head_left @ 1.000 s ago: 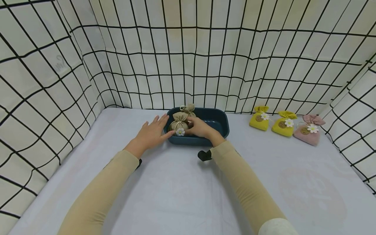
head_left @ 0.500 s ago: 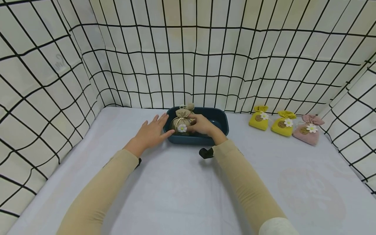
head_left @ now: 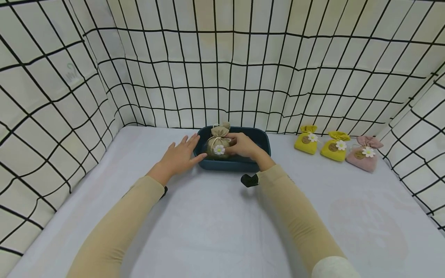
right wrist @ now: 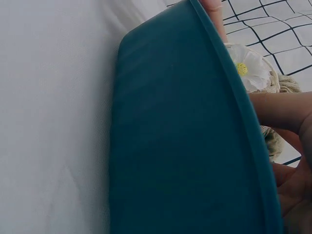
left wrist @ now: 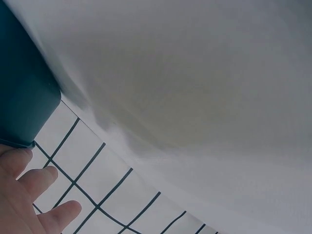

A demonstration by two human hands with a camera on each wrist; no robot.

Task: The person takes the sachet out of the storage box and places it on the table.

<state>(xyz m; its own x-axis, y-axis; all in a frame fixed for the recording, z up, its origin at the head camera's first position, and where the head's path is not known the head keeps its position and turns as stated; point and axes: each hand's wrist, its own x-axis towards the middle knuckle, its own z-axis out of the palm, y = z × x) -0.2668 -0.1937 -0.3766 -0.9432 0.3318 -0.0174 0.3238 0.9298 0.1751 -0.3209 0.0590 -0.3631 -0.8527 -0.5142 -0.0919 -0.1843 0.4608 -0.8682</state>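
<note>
A dark teal bin (head_left: 227,166) stands against the back of the table. Inside its left part is a beige drawstring pouch (head_left: 215,146) with a white daisy, and the top of a second beige pouch (head_left: 226,126) shows behind it. My right hand (head_left: 243,146) reaches over the front rim and grips the front pouch from its right side. In the right wrist view the bin's wall (right wrist: 180,126) hides most of that pouch. My left hand (head_left: 179,157) lies with spread, straight fingers at the bin's left end, touching its rim.
Two yellow pouches (head_left: 306,143) and a pink pouch (head_left: 363,158), each with a daisy, sit at the back right of the white table (head_left: 215,224). Black wire grid panels (head_left: 243,69) rise behind and along both sides.
My right hand has moved slightly right with the front beige pouch, which now stands more upright and covers more of the pouch behind. The left hand has stayed in place.
</note>
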